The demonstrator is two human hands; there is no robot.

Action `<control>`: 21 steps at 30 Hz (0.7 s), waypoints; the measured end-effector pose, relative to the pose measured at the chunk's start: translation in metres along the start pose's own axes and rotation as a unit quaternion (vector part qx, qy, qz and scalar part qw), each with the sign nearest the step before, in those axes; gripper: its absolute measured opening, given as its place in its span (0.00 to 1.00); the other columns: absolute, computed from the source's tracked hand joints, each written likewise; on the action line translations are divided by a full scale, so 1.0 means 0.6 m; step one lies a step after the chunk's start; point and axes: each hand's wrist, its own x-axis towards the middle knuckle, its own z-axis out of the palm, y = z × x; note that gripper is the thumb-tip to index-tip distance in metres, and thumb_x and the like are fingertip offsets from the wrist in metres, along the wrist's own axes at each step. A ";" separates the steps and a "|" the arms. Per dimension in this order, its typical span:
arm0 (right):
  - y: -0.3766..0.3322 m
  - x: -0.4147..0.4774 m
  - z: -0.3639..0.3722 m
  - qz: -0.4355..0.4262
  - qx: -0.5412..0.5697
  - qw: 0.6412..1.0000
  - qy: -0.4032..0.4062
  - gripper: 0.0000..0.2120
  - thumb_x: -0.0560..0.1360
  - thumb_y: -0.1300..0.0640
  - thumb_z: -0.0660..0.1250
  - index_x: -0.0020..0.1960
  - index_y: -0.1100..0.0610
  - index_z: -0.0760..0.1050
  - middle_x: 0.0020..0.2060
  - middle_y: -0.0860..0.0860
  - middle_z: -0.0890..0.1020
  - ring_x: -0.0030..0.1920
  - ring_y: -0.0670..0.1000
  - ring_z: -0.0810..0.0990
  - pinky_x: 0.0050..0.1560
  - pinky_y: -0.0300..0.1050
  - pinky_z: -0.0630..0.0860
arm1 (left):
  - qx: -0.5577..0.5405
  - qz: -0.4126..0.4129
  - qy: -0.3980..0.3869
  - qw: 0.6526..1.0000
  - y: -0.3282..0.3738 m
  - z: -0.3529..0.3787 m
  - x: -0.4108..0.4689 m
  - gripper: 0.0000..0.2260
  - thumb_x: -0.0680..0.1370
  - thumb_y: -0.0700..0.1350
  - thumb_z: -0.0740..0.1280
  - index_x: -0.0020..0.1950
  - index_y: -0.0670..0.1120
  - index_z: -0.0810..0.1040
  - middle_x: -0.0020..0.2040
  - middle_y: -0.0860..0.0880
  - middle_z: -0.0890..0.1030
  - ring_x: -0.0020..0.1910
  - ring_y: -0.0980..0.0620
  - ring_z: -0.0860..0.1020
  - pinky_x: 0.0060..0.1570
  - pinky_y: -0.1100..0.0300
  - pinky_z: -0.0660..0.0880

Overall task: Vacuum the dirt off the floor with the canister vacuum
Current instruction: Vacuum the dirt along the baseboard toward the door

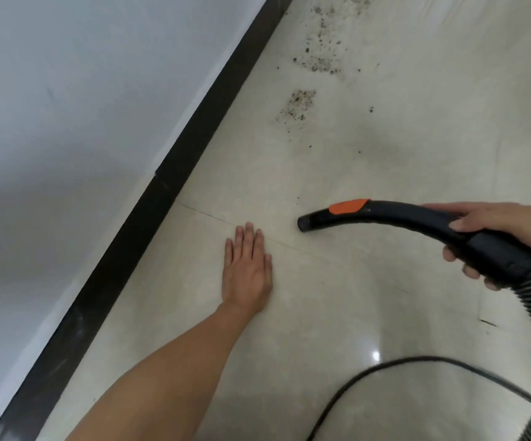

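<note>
Vacuum handle [400,218], orange tab [349,206], in right hand [493,224]; dirt [299,105] ahead

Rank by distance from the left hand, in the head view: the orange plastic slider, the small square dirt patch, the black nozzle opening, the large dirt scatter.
1. black nozzle opening, just right of the left hand
2. orange plastic slider, further right
3. small square dirt patch, ahead
4. large dirt scatter, farthest ahead

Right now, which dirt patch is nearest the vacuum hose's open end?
The small squarish dirt patch, alone just ahead of the open end of the hose handle. The larger scattered patch lies beyond it, farther along the baseboard.
</note>
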 end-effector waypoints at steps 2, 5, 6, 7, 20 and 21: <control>0.003 -0.005 0.020 -0.015 0.007 1.000 0.010 0.18 0.68 0.53 0.66 0.55 0.40 0.84 0.38 0.61 0.82 0.30 0.58 0.78 0.28 0.46 0.75 | 0.000 0.021 0.003 1.000 0.005 -0.004 0.025 0.28 0.80 0.52 0.38 0.79 0.44 0.50 0.80 0.44 0.47 0.78 0.47 0.43 0.75 0.52 0.37; 0.008 -0.002 0.041 -0.042 0.036 0.996 0.063 0.16 0.76 0.56 0.65 0.61 0.41 0.81 0.40 0.61 0.83 0.32 0.58 0.80 0.29 0.47 0.76 | -0.007 0.045 0.003 0.999 0.019 -0.018 0.076 0.24 0.83 0.49 0.44 0.79 0.43 0.51 0.80 0.44 0.48 0.79 0.46 0.44 0.76 0.51 0.39; 0.011 -0.001 0.046 -0.048 0.040 0.995 0.079 0.16 0.78 0.56 0.64 0.62 0.41 0.80 0.41 0.61 0.84 0.33 0.58 0.80 0.30 0.47 0.77 | -0.008 0.052 -0.001 0.999 0.026 -0.022 0.094 0.24 0.84 0.49 0.45 0.79 0.43 0.50 0.80 0.44 0.47 0.78 0.46 0.43 0.76 0.51 0.39; 0.012 0.000 0.054 -0.051 0.040 0.994 0.089 0.16 0.78 0.55 0.65 0.62 0.41 0.80 0.42 0.62 0.84 0.33 0.59 0.81 0.30 0.48 0.77 | -0.009 0.058 -0.002 0.998 0.035 -0.025 0.113 0.24 0.84 0.48 0.46 0.79 0.43 0.50 0.80 0.44 0.46 0.78 0.46 0.43 0.76 0.50 0.39; 0.048 -0.032 0.120 -0.029 0.189 0.971 0.146 0.19 0.67 0.54 0.69 0.56 0.41 0.83 0.41 0.66 0.83 0.31 0.62 0.78 0.30 0.49 0.76 | -0.140 0.208 0.047 0.967 0.082 -0.020 0.215 0.24 0.77 0.36 0.61 0.73 0.37 0.65 0.74 0.38 0.64 0.76 0.41 0.58 0.76 0.53 0.45; 0.052 -0.039 0.118 -0.021 0.200 0.968 0.150 0.19 0.67 0.54 0.68 0.55 0.41 0.83 0.41 0.66 0.82 0.31 0.63 0.77 0.30 0.49 0.75 | -0.145 0.232 0.041 0.961 0.087 -0.019 0.217 0.25 0.75 0.34 0.63 0.73 0.37 0.65 0.74 0.38 0.65 0.76 0.40 0.59 0.75 0.53 0.46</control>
